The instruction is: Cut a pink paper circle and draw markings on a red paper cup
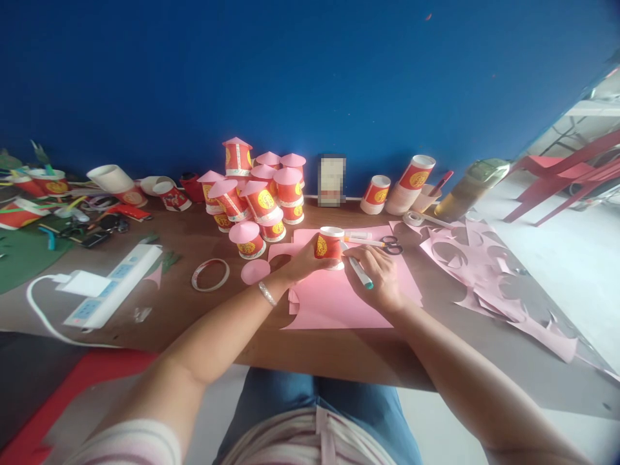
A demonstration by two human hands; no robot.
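My left hand [301, 260] is wrapped round a red paper cup [329, 245] that stands upside down on a stack of pink paper sheets [339, 298]. My right hand [380, 274] pinches a white marker with a green cap [359, 272], its tip against the cup's base rim on the paper. A silver bracelet sits on my left wrist. A pink paper disc [255, 271] lies just left of the sheets.
A pile of red cups with pink cone lids [259, 194] stands behind. Scissors [391, 245], a glue stick [357, 236], a tape ring [210, 274], a white power strip [113, 284], pink offcuts [489, 278] and stacked cups [411, 181] lie around on the brown table [184, 310].
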